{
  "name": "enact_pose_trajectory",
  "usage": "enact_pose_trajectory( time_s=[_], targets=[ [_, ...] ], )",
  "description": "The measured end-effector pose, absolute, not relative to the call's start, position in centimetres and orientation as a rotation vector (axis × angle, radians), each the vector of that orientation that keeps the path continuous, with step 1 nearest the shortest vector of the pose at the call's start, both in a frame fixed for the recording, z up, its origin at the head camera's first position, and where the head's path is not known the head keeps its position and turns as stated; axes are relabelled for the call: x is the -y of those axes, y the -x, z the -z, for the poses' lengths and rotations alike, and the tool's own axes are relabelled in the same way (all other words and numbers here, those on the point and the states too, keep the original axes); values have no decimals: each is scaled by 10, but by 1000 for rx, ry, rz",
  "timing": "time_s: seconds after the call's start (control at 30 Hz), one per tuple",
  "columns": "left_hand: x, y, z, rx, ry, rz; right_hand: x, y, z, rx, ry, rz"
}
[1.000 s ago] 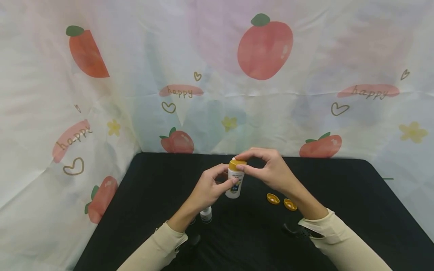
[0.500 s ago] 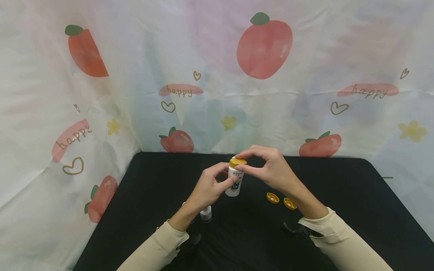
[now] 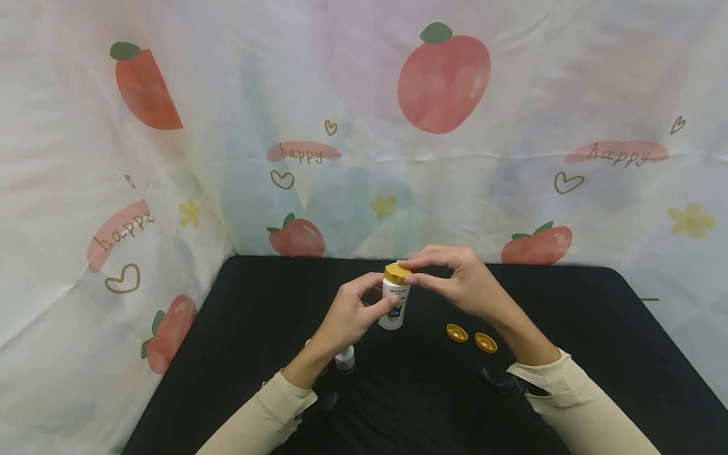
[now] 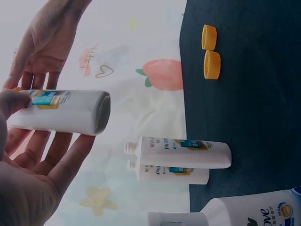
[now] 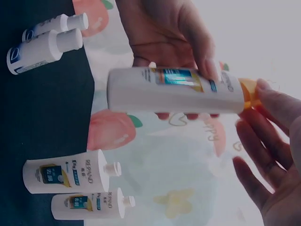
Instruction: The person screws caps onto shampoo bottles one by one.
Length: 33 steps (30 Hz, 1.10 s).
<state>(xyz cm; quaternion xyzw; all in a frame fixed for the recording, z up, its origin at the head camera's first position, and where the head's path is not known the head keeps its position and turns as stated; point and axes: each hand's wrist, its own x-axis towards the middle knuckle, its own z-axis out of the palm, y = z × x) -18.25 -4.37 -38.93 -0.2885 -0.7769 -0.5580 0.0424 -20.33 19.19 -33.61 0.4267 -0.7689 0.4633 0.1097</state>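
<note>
A white shampoo bottle (image 3: 391, 321) with a yellow cap (image 3: 396, 274) is held upright above the black table in the head view. My left hand (image 3: 355, 314) grips the bottle's body, thumb across its label. My right hand (image 3: 463, 278) pinches the cap between thumb and fingers; the cap sits on the bottle's neck. From the right wrist, the bottle (image 5: 136, 89) lies sideways in the picture, its yellow cap (image 5: 250, 93) under the right thumb. Two loose yellow caps (image 3: 457, 333) rest on the table to the right.
Two capless white bottles (image 5: 66, 174) of the same kind stand on the table (image 5: 47, 113), seen from both wrists. Two white bottles with white caps (image 5: 42, 54) stand apart from them; in the head view one white bottle (image 3: 345, 361) shows beside the left forearm. A patterned curtain (image 3: 364, 126) hangs behind.
My right hand has shifted slightly to the right, its thumb farther toward the cap's right edge, so more of the cap shows. The left hand and bottle have hardly moved.
</note>
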Motion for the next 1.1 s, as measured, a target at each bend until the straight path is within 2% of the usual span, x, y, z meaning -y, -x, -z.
enact_pose_trajectory(
  time_s=[0.17,0.47,0.7,0.9,1.1],
  targets=[
    [43,181,390,2381,857,1706,-185,199,340,2242,-1163,-1339],
    [41,179,391,2361,828,1695,-170,180,322,2242,-1035,-1295],
    [38,178,395,2330,763,1680,-166,190,345,2151,-960,-1229],
    [42,177,394,2341,787,1722,-179,201,350,2224,-1114,-1408],
    [43,176,389,2362,898,1815,-192,214,346,2242,-1466,-1680]
  ],
)
